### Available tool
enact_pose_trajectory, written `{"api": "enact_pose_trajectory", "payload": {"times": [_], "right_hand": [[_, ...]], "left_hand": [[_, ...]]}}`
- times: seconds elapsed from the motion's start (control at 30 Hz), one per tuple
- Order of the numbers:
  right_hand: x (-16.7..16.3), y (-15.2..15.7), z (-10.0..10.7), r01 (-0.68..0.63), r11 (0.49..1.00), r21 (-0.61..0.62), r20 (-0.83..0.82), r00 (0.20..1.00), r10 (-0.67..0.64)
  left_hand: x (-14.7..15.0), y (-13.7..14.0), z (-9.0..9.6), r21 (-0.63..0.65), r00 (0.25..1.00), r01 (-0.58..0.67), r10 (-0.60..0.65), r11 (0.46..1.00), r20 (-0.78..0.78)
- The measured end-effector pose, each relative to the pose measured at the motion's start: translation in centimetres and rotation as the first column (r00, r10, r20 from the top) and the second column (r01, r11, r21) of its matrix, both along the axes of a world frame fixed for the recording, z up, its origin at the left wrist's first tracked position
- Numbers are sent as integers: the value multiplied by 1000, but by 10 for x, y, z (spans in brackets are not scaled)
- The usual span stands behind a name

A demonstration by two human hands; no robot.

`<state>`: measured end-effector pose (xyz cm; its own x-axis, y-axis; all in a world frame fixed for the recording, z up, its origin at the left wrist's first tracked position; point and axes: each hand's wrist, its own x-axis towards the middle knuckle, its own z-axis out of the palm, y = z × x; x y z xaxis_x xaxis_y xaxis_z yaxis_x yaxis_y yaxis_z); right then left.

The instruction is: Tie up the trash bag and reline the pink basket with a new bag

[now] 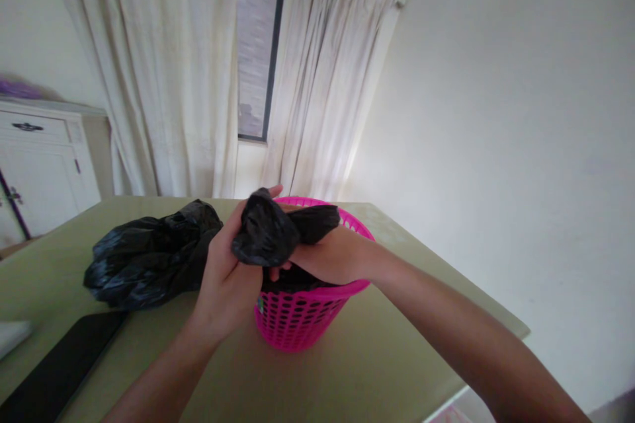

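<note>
On the left of a pale green table [397, 344], a heap of glossy, crumpled black plastic [153, 254] lies puffed up. The left hand [231, 284] is curled closed around a bunched, rounded wad of thin black plastic [265, 228] above a bright pink, perforated plastic basket [292, 337]; any join to the heap is hidden. The right hand [337, 254] reaches over the basket's rim, a creased black tail [317, 221] across it; its covered fingers hide its grip, so I cannot tell.

Left hand [229, 281] just beside right hand [333, 256]
</note>
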<state>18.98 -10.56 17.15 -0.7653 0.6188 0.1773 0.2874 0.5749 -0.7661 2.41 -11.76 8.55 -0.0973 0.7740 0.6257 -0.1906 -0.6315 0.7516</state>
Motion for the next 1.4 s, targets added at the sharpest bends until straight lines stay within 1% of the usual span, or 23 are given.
{"api": "enact_pose_trajectory", "payload": {"times": [0.03,0.1,0.17,0.2,0.27,0.33,0.4,0.47,0.53,0.6,0.63,0.67,0.7,0.77,0.83,0.9,0.97,1.03,1.1,1.17,1.23,1.3,1.4], "right_hand": [[0,-1,-1,52,998,-41,-15,999,-52],[-1,0,-4,122,989,-83,-36,991,-125],[-3,3,-7,129,988,-89,-46,990,-133],[-3,6,-9,126,988,-89,-69,989,-132],[-4,12,-14,151,984,-95,-158,974,-164],[-5,18,-17,231,966,-115,-256,933,-254],[-6,24,-19,273,954,-124,-330,895,-299],[-6,30,-17,323,943,-82,-370,869,-330],[-6,35,-13,404,912,-65,-349,847,-400],[-3,39,-8,442,895,-61,-258,859,-442],[-1,40,-6,433,901,-24,-211,879,-428],[1,41,-4,410,911,47,-176,901,-396],[4,41,-2,391,909,143,-156,916,-370],[8,40,2,399,860,318,-144,917,-372],[11,38,3,428,813,394,-141,903,-406],[12,34,3,410,795,447,-121,908,-401],[11,30,2,363,785,503,-103,926,-363],[11,24,0,343,796,498,-105,936,-337],[13,18,0,357,834,420,-129,934,-335],[18,13,1,334,887,319,-131,942,-308],[23,10,4,259,933,248,-108,965,-239],[28,8,7,146,963,227,-57,989,-137],[31,6,9,39,963,267,49,997,-53]], "left_hand": [[1,0,1,-43,999,10,-8,999,44],[1,0,4,-89,996,-19,26,996,84],[0,-1,5,-71,997,-74,76,995,33],[-2,-1,5,-27,995,-95,94,995,-18],[-6,-1,1,119,982,-107,124,987,-142],[-10,-1,-3,254,958,-94,157,963,-242],[-14,0,-7,336,926,-100,212,936,-313],[-16,1,-7,431,880,-115,293,895,-374],[-16,2,-6,559,807,-108,401,822,-434],[-14,2,-3,656,725,-95,504,748,-470],[-13,2,-1,677,695,-88,532,731,-484],[-12,1,1,679,678,-80,539,730,-500],[-10,0,2,670,676,-68,528,740,-514],[-9,-1,4,640,690,-41,485,767,-538],[-8,-2,2,624,695,-32,466,781,-548],[-9,-3,-1,633,688,-35,478,774,-546],[-11,-3,-4,644,684,-51,496,764,-534],[-12,-4,-5,625,706,-82,488,776,-513],[-13,-5,-3,541,761,-97,413,835,-501],[-13,-6,0,423,831,-96,306,901,-464],[-13,-6,5,313,900,-88,210,946,-381],[-14,-4,9,215,955,-49,109,975,-278],[-16,0,14,101,987,53,-36,993,-157]]}}
